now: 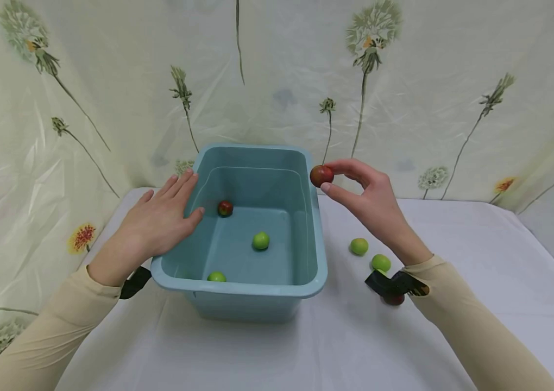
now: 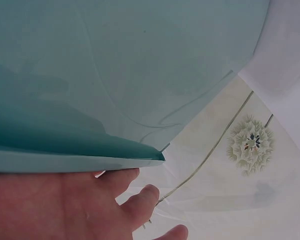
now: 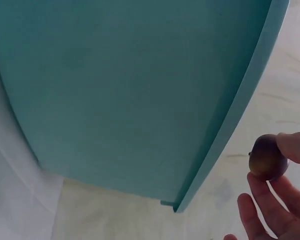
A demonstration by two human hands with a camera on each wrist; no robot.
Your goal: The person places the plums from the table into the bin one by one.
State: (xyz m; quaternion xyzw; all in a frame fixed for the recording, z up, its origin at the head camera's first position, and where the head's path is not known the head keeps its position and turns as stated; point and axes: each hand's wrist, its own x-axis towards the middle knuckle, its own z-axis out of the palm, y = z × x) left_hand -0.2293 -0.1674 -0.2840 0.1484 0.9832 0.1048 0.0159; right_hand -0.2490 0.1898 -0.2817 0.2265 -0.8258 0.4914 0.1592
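In the head view my right hand point(image 1: 372, 198) pinches a small round dark red fruit point(image 1: 322, 176) between thumb and fingertips, at the right rim of a light blue plastic tub point(image 1: 312, 288). The right wrist view shows the same fruit point(image 3: 268, 157) held outside the tub's wall point(image 3: 130, 100). With fingers straight, my left hand point(image 1: 162, 214) rests on the tub's left rim. Inside the tub lie another dark red fruit point(image 1: 225, 208), a green fruit point(image 1: 260, 240) near the middle, and a second green fruit point(image 1: 216, 277), partly hidden by the front rim.
Right of the tub, two green fruits point(image 1: 359, 246) lie on the white-covered table point(image 1: 458, 244). A dark red fruit point(image 1: 394, 299) is partly hidden under the black strap point(image 1: 383, 284) on my right wrist. Behind hangs a flower-patterned curtain point(image 1: 267, 103).
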